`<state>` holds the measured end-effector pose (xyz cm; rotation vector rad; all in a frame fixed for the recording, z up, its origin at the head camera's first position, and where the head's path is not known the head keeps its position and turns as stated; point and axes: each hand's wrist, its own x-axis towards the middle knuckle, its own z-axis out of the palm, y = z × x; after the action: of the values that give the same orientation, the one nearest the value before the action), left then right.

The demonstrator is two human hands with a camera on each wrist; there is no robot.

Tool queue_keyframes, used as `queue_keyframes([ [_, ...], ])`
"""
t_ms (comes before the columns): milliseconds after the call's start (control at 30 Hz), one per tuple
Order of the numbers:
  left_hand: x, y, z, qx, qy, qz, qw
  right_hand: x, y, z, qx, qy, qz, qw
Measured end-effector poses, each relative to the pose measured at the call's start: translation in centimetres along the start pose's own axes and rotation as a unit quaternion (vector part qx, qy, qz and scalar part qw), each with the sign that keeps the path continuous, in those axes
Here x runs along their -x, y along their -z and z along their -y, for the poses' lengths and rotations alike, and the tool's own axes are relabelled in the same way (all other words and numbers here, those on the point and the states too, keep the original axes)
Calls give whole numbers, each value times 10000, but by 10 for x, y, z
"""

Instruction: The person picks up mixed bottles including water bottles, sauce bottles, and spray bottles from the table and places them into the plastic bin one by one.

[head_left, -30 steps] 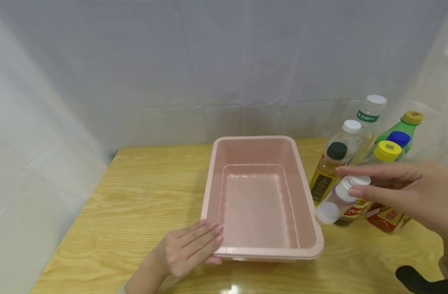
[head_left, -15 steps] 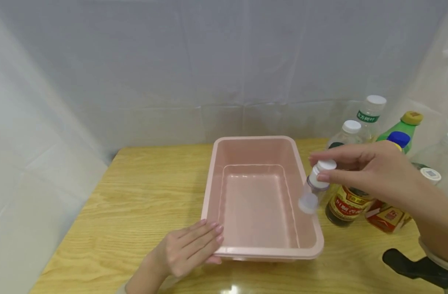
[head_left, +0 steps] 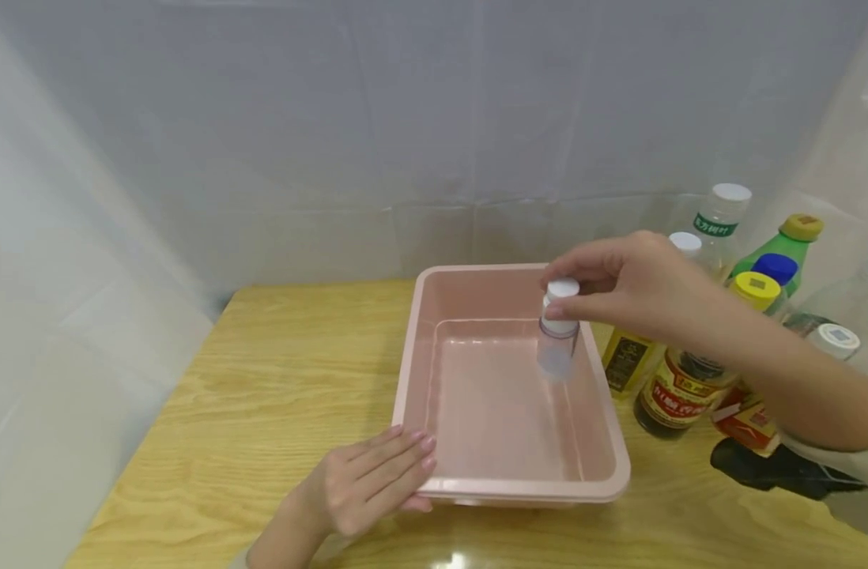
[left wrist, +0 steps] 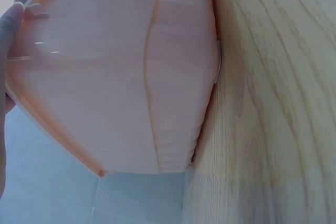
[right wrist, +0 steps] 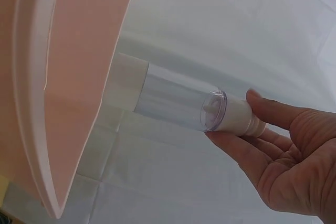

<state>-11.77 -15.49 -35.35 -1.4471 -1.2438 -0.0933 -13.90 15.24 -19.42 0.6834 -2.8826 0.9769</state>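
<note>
My right hand (head_left: pixel 619 276) holds a small clear plastic bottle (head_left: pixel 558 356) by its white top, thumb on one side and fingers on the other. The bottle hangs upright over the right side of a pink plastic basin (head_left: pixel 407 371). In the right wrist view the bottle (right wrist: pixel 176 95) shows a clear barrel, a white base and a purplish ring under the top. At the basin's near left corner, my left hand (head_left: pixel 366 482) lies over the rim with the thumb below it. The left wrist view shows that thumb (left wrist: pixel 11 22) against the outside of the basin's rim.
Right of the basin stand several bottles: a dark sauce bottle (head_left: pixel 672 407), an oil bottle (head_left: pixel 626 363), a yellow-capped bottle (head_left: pixel 756 288) and a green bottle (head_left: pixel 790 245). A black object (head_left: pixel 761 466) lies under the right forearm. The wooden table (head_left: pixel 284 371) meets a white sheet behind.
My right hand has carried the clear bottle leftward, from in front of the other bottles to over the basin. The left hand has stayed at the basin's corner.
</note>
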Motion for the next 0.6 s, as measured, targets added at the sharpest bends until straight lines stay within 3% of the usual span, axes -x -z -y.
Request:
queue_keyframes([
  [167,-4,-1,2,36,-39,-75,10000,-13,-3,6,16,364,18,9993],
  [433,-6,0,5,-24,-115,-20,9999,-35,-10,14,-90,236,83,9996],
  [600,-4,0,2,-61,-69,-32,10000,-51,-20,19,65,495,203,9985],
])
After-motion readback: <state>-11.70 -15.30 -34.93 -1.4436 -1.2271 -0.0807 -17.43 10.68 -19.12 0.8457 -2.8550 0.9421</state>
